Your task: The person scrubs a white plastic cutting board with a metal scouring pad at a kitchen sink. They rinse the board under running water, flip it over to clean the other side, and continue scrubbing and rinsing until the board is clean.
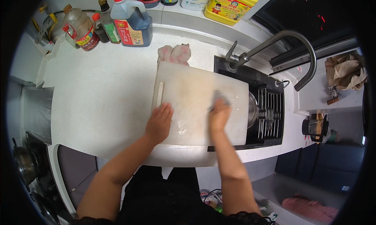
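A large white cutting board point(192, 92) lies across the counter and over part of the dark sink. My left hand point(159, 125) rests flat on the board's left side, fingers stretched out just below its long handle slot point(160, 94). Over the right half of the board, my right hand point(219, 117) is closed on a grey scrubber point(220, 95). Motion smears both that hand and the scrubber, so the scrubber's exact make is hard to see. Wet shine and small pale specks show on the board's surface.
A pinkish cloth point(174, 54) lies behind the board. The dark sink point(250, 74) has a tall curved faucet point(311, 52), a metal rack point(270, 111) and a partly covered steel bowl point(252, 109). Several bottles and a dark jug point(135, 27) stand at the back left; a yellow jug point(227, 7) sits on the ledge.
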Motion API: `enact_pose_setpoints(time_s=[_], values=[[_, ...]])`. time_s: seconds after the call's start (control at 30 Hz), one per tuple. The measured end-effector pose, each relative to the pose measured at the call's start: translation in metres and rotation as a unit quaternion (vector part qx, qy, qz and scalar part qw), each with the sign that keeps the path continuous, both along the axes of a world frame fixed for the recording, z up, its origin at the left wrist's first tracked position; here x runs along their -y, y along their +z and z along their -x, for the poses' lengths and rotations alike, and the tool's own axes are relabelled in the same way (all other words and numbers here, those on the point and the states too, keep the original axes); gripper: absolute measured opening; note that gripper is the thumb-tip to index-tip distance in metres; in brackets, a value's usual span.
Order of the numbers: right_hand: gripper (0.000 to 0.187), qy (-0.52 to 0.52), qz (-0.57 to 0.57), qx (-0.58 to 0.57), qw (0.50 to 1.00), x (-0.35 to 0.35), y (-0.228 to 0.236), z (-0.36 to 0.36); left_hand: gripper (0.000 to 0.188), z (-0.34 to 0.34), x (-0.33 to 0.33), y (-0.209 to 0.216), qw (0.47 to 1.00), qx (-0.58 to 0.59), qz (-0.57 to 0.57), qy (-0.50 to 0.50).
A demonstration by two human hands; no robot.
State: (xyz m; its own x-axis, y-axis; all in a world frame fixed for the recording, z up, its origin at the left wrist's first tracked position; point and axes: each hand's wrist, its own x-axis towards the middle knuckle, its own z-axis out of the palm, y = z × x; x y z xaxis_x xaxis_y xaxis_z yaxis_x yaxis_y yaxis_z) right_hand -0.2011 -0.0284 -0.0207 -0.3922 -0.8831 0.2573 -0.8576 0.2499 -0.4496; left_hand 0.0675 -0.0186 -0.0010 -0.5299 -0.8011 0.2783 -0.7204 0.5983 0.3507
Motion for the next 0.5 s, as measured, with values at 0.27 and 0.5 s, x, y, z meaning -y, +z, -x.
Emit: enact_pose_setpoints(time_s=[0.27, 0.5], values=[[0.012, 0.132, 0.077, 0.302, 0.941, 0.011, -0.004, -0.033, 0.042, -0.018, 0.001, -0.010, 0.999, 0.017, 0.033, -0.008], [0.021, 0.262, 0.041, 0.102, 0.959, -0.031, 0.002, -0.077, 0.040, -0.015, -0.004, -0.015, 0.997, 0.009, 0.005, 0.072]])
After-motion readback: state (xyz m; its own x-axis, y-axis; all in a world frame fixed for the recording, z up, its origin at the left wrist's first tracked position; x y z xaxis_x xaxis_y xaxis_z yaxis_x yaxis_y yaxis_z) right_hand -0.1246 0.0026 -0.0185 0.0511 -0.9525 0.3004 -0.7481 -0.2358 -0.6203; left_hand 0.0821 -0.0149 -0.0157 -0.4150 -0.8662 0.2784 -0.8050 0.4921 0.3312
